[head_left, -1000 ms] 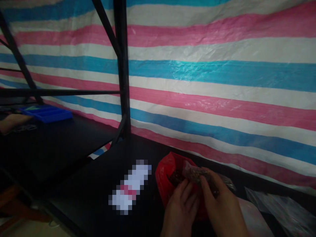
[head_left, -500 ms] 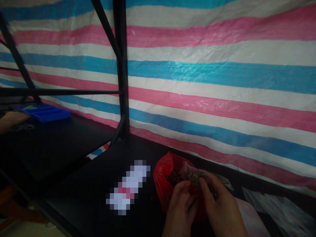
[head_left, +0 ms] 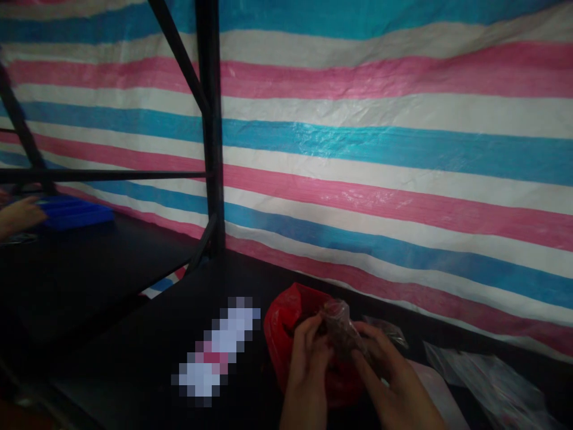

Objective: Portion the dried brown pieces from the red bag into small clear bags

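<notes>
A small clear plastic bag (head_left: 338,322) with dark contents is held over a red plastic bag (head_left: 280,334). My left hand (head_left: 310,358) has its fingers closed at the left side of the clear bag. My right hand (head_left: 387,370) pinches the clear bag's right side between thumb and fingers. The red bag stands with its mouth open on the black table; its brownish contents are now mostly hidden behind my hands. Just behind my right hand lies another clear bag (head_left: 387,330), with something dark in it.
Several flat clear bags (head_left: 496,382) lie at the right, beside a pale flat object (head_left: 436,394). A blurred-out pale item (head_left: 219,349) is left of the red bag. Another person's hand (head_left: 20,216) works by a blue tray (head_left: 78,213). A black post (head_left: 210,131) rises behind.
The clear bag has been tipped up and turned, and my right hand has shifted its hold. My left hand has moved up to the bag. The view has shifted slightly.
</notes>
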Demonstrator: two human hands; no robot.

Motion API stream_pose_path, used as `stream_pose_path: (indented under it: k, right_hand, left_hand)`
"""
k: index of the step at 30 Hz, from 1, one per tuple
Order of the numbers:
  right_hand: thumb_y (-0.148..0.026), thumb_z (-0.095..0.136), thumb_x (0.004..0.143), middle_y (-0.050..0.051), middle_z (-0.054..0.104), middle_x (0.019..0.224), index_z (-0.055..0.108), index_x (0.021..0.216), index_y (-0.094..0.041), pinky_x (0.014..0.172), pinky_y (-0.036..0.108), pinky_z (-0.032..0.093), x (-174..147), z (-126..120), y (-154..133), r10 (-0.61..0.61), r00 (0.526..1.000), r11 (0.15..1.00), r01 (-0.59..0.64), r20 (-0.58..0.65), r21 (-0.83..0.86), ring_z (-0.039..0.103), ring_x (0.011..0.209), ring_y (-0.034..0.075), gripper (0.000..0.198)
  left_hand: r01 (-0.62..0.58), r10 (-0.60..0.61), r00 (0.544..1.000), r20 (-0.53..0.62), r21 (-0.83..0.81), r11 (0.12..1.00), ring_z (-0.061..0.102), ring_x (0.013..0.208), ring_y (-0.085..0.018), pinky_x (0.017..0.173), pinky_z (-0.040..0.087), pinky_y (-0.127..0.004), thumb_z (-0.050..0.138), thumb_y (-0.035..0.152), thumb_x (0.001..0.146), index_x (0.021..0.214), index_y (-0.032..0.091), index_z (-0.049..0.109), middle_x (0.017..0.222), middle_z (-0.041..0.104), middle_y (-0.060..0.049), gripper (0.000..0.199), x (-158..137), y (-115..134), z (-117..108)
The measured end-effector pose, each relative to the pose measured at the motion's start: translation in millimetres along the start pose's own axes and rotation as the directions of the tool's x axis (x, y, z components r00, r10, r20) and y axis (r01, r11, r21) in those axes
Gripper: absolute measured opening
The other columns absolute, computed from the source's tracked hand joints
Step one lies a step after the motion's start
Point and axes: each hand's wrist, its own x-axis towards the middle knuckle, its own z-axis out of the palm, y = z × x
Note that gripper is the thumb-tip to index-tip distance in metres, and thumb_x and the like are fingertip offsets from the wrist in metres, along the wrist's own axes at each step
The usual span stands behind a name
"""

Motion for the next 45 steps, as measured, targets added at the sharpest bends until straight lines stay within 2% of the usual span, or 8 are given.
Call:
stream_pose_path:
  k: [5,9,14,20,26,31,40,45]
  right_hand:
    - [-0.054,0.067,0.094,0.009,0.079,0.127,0.072,0.132,-0.027,0.105,0.042,0.06,-5.2,2.5,-3.8,-0.026,1.0,0.998,0.027,-0.002,0.058,0.072,0.125,0.03,0.047]
    - [-0.06,0.065,0.094,0.011,0.079,0.129,0.076,0.126,-0.027,0.107,0.042,0.059,-8.7,-1.6,-9.4,-0.033,0.998,0.999,0.036,-0.057,0.038,0.07,0.127,0.032,0.048]
    - [-0.07,0.064,0.09,0.011,0.08,0.125,0.083,0.111,-0.028,0.106,0.042,0.058,-19.8,-50.4,-11.6,0.022,0.993,0.999,-0.018,-0.112,0.035,0.074,0.118,0.032,0.051]
    - [-0.064,0.059,0.092,0.008,0.082,0.093,0.082,0.099,-0.024,0.083,0.038,0.061,-31.9,-104.3,26.6,0.193,0.981,0.977,-0.192,0.003,-0.097,0.077,0.09,0.029,0.047]
    - [-0.056,0.065,0.078,0.008,0.078,0.093,0.08,0.111,-0.027,0.091,0.05,0.053,-23.9,-110.0,71.8,0.014,0.94,0.866,-0.182,-0.341,-0.467,0.073,0.096,0.034,0.046]
    - [-0.059,0.058,0.08,0.012,0.08,0.099,0.079,0.107,-0.023,0.1,0.053,0.049,-18.3,-122.8,66.0,-0.039,0.902,0.926,-0.129,-0.43,-0.356,0.072,0.1,0.035,0.049]
    - [-0.054,0.059,0.078,0.011,0.08,0.085,0.078,0.081,-0.023,0.076,0.041,0.05,-12.7,-136.6,44.7,-0.079,0.88,0.921,-0.115,-0.469,-0.371,0.064,0.076,0.028,0.037]
    - [-0.051,0.059,0.081,0.008,0.079,0.084,0.08,0.081,-0.025,0.08,0.041,0.05,-9.9,-131.2,43.4,-0.108,0.919,0.916,-0.057,-0.38,-0.397,0.063,0.077,0.027,0.033]
  left_hand:
    - [-0.25,0.253,0.967,0.01,0.207,0.946,0.064,0.133,-0.029,0.116,0.047,-0.044,0.07,0.047,0.093,0.122,0.025,0.072,0.146,0.068,-0.011,0.037,-12.0,-9.3,17.8]
    - [-0.323,0.319,0.946,0.062,0.3,0.898,0.064,0.135,-0.027,0.115,0.049,-0.04,0.062,0.046,0.099,0.123,0.027,0.073,0.145,0.069,-0.009,0.033,-20.9,-17.2,28.1]
    - [-0.469,0.479,0.875,0.076,0.381,0.796,0.062,0.138,-0.027,0.115,0.047,-0.04,0.058,0.041,0.102,0.127,0.027,0.07,0.15,0.066,-0.009,0.031,-29.5,-20.0,38.0]
    - [-0.438,0.459,0.882,0.108,0.549,0.712,0.064,0.133,-0.025,0.11,0.05,-0.04,0.055,0.037,0.104,0.122,0.026,0.069,0.147,0.068,-0.009,0.026,-33.3,-16.8,31.4]
    - [-0.51,0.501,0.835,0.226,0.658,0.554,0.068,0.126,-0.024,0.107,0.053,-0.038,0.058,0.034,0.102,0.121,0.03,0.067,0.14,0.071,-0.006,0.021,-20.3,-13.1,6.2]
    - [-0.583,0.566,0.766,0.307,0.701,0.409,0.07,0.123,-0.021,0.1,0.058,-0.03,0.056,0.025,0.103,0.117,0.03,0.066,0.131,0.073,-0.005,0.018,-17.9,-10.9,-2.4]
    - [-0.661,0.604,0.651,0.459,0.734,0.154,0.074,0.108,-0.017,0.09,0.062,-0.025,0.056,0.013,0.1,0.115,0.029,0.066,0.115,0.073,-0.003,0.024,-28.1,-4.6,-10.4]
    - [-0.664,0.616,0.648,0.447,0.728,0.169,0.074,0.103,-0.019,0.087,0.062,-0.028,0.057,0.012,0.098,0.112,0.028,0.068,0.11,0.073,-0.004,0.024,-28.9,0.1,-11.6]
